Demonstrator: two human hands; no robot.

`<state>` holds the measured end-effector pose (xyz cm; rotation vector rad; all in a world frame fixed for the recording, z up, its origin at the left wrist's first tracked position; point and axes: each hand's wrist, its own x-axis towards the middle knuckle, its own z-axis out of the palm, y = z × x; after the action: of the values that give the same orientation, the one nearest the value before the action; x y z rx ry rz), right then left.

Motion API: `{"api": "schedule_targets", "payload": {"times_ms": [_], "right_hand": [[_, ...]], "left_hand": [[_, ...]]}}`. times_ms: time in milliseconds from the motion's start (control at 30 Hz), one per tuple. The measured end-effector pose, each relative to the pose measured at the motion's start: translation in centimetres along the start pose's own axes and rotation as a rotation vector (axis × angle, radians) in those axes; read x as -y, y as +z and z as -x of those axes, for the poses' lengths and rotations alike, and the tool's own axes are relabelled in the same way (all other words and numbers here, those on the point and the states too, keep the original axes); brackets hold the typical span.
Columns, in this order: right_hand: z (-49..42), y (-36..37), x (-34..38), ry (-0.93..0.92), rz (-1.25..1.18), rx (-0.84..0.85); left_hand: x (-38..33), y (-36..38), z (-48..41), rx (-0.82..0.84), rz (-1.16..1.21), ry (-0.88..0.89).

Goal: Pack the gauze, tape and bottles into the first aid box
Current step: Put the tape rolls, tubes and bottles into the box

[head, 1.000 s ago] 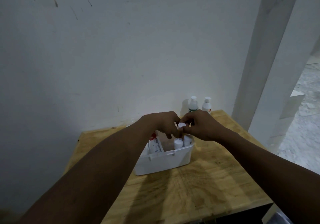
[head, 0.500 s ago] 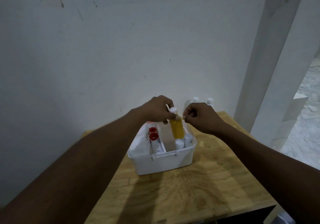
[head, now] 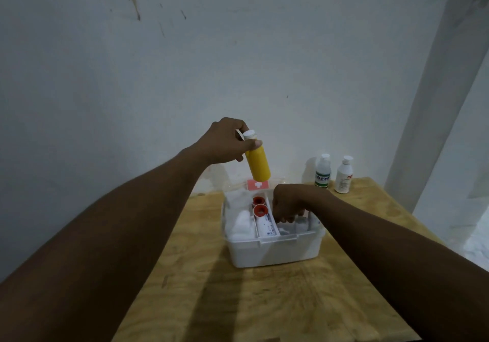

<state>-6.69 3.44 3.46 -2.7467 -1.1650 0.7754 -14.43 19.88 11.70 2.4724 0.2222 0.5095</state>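
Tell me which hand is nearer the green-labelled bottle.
Right. The right hand, in the first aid box, is near the green-labelled bottle; the left hand holds the yellow bottle above the box, farther off.

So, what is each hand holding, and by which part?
Left hand holds the yellow bottle by its neck; right hand, inside the box, cannot be told.

Yellow bottle (head: 258, 163): I log it clear of the first aid box (head: 275, 251) and hanging tilted above its rear edge. Half a second ago its lower part sat inside, and a second ago only the cap showed.
Left hand (head: 225, 140): it has risen from the rim and now grips the bottle's neck alone.
Right hand (head: 289, 204): it has left the cap and dropped into the box's right side, fingers curled. I cannot tell what it holds.
Green-label bottle (head: 323, 172) and white bottle (head: 344, 176): both are uncovered; the hands hid them partly before.
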Motion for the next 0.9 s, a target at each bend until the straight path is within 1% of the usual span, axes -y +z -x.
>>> {"api": "schedule_targets", "payload": {"times_ms": [67, 133, 267, 333, 433, 700, 800, 900], "right_hand": [[-0.6, 0.0, 0.1, 0.047, -0.06, 0.05], [-1.0, 0.1, 0.2, 0.098, -0.065, 0.09], [-1.4, 0.3, 0.2, 0.173, -0.104, 0.125], [-1.6, 0.6, 0.4, 0.186, -0.113, 0.12], [-1.7, 0.9, 0.7, 0.198, -0.058, 0.094], [-1.5, 0.8, 1.4, 0.205, -0.096, 0.12], [-1.8, 1.0, 1.3, 0.206, -0.099, 0.158], [-1.6, 0.7, 1.0, 0.233, -0.098, 0.167]], "left_hand": [[0.2, -0.1, 0.2, -0.004, -0.01, -0.004], [0.4, -0.2, 0.4, -0.008, -0.016, -0.009], [0.9, -0.4, 0.5, -0.02, -0.008, -0.014], [1.1, -0.5, 0.6, -0.022, -0.003, -0.02], [1.3, -0.4, 0.8, -0.019, -0.006, -0.026], [1.7, 0.0, 1.2, -0.006, -0.007, -0.036], [1.6, 0.1, 1.3, -0.009, 0.001, -0.033], [1.3, 0.2, 1.3, -0.006, -0.003, -0.023]]}}
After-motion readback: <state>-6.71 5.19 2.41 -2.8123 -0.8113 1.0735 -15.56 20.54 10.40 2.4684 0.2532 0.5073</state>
